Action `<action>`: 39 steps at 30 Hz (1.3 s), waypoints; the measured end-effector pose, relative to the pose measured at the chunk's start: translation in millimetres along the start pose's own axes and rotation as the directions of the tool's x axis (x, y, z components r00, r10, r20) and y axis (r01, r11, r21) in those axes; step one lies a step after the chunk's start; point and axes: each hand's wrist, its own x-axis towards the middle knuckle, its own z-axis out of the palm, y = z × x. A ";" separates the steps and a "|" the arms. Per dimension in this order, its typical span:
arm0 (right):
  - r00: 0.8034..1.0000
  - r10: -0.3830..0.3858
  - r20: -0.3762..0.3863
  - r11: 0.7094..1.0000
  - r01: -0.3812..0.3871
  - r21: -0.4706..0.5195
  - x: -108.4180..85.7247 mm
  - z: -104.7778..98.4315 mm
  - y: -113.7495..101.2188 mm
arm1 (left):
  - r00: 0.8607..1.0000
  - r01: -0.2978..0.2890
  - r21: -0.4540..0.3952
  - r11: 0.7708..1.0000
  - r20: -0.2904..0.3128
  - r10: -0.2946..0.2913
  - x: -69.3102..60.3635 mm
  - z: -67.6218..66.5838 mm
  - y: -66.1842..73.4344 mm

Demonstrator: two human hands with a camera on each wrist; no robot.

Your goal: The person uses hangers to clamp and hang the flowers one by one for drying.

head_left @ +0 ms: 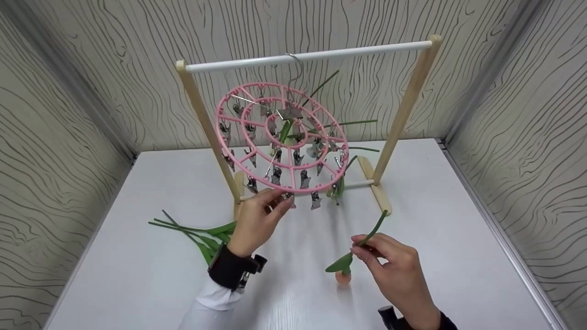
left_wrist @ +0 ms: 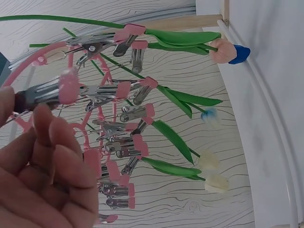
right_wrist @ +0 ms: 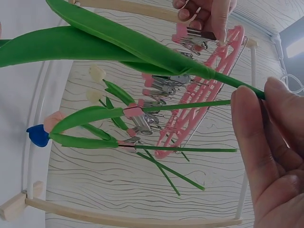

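Note:
A round pink clip hanger (head_left: 257,181) hangs tilted by its metal hook from a white bar. At the hanger's near edge my left hand (head_left: 259,217) pinches one metal clip (left_wrist: 45,91) with pink tips. Lower right, my right hand (head_left: 396,261) holds an artificial tulip (head_left: 340,263) by its green stem, between thumb and fingers. Its peach flower points down, just above or at the tabletop; I cannot tell which. Several tulips hang flower-down from other clips, including a blue one (left_wrist: 240,54), a peach one (left_wrist: 222,51) and a white one (left_wrist: 216,183).
A wooden stand (head_left: 406,110) with a white top bar (head_left: 367,49) carries the hanger. Left of my left hand, several green-stemmed tulips (head_left: 197,230) lie on the white table (head_left: 137,275), their flowers hidden by the arm. Patterned walls enclose the table.

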 end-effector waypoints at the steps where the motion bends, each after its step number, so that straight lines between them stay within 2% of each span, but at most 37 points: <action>1: 1.000 -0.005 -0.002 1.000 0.005 -0.005 0.0 0.3 0.4 | 1.000 0.003 -0.011 1.000 0.014 -0.003 0.8 0.5 0.5; 6: 1.000 -0.022 0.001 0.999 0.022 -0.025 3.5 -0.5 -0.4 | 1.000 -0.011 -0.051 0.999 0.022 0.012 3.8 4.4 5.2; 10: 0.999 -0.032 -0.002 0.999 0.032 -0.032 6.6 -1.2 -1.1 | 0.999 -0.029 -0.024 0.999 0.018 0.030 7.9 10.5 10.4; 14: 1.000 -0.016 0.007 1.000 0.016 -0.022 6.5 -1.7 -1.3 | 0.999 -0.025 -0.026 0.999 0.042 0.026 10.5 14.8 14.6; 21: 0.999 -0.033 -0.002 0.999 0.033 -0.013 7.8 -2.5 1.1 | 0.993 0.054 -0.135 0.989 0.112 -0.039 8.0 15.4 16.7; 28: 1.000 -0.028 -0.004 1.000 0.028 -0.001 9.0 -2.4 0.8 | 0.985 0.013 -0.222 0.975 0.172 0.026 0.3 15.0 8.5; 30: 1.000 -0.028 -0.006 1.000 0.028 0.006 9.5 -2.2 0.6 | 0.977 0.007 -0.254 0.967 0.209 0.048 -1.9 14.1 7.0; 35: 1.000 -0.019 -0.004 1.000 0.019 0.000 9.9 -2.7 -0.5 | 0.950 0.050 -0.400 0.915 0.301 0.080 -4.5 11.4 7.3; 39: 1.000 -0.019 -0.003 1.000 0.019 -0.012 10.1 -2.8 -1.2 | 0.950 0.087 -0.440 0.894 0.306 0.058 -5.1 10.7 7.7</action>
